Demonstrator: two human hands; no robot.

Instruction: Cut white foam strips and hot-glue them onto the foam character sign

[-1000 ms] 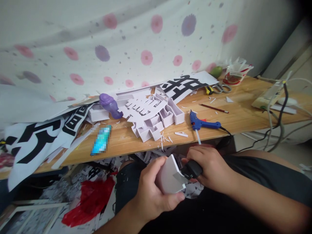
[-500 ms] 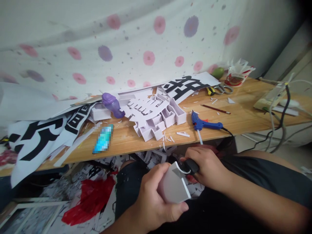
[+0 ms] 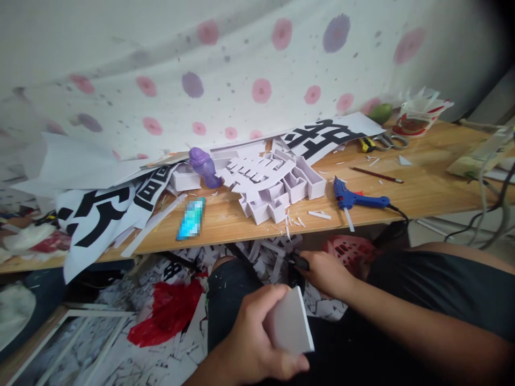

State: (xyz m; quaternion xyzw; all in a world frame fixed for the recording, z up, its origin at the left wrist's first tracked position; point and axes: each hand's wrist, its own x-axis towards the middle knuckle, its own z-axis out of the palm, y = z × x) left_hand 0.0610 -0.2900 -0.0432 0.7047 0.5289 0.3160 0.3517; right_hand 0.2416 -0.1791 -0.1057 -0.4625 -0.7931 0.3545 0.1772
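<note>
In my left hand [image 3: 257, 335], thumb below and fingers above, is a white foam piece [image 3: 290, 324] held over my lap. My right hand [image 3: 328, 273] is wrapped round the black handle of a tool [image 3: 300, 261], whose far end is hard to make out against the scraps below. The tool and the white piece are apart. On the wooden table [image 3: 225, 230] in front, white foam letter shapes [image 3: 273, 187] are piled up. To their right lies a blue glue gun [image 3: 358, 199] with a white stick under it.
A purple bottle [image 3: 204, 167], a phone [image 3: 191, 219], printed sheets [image 3: 96, 214], scissors [image 3: 390, 141], a pencil [image 3: 376, 175] and a tub [image 3: 420, 115] are on the table. Below are a red bag [image 3: 167, 311], paper scraps and a pink basket [image 3: 349, 251].
The black-handled tool has moved away from the white piece, up and left with my right hand. My left hand still holds the piece, slightly lower. The view has shifted, so the table things appear further right.
</note>
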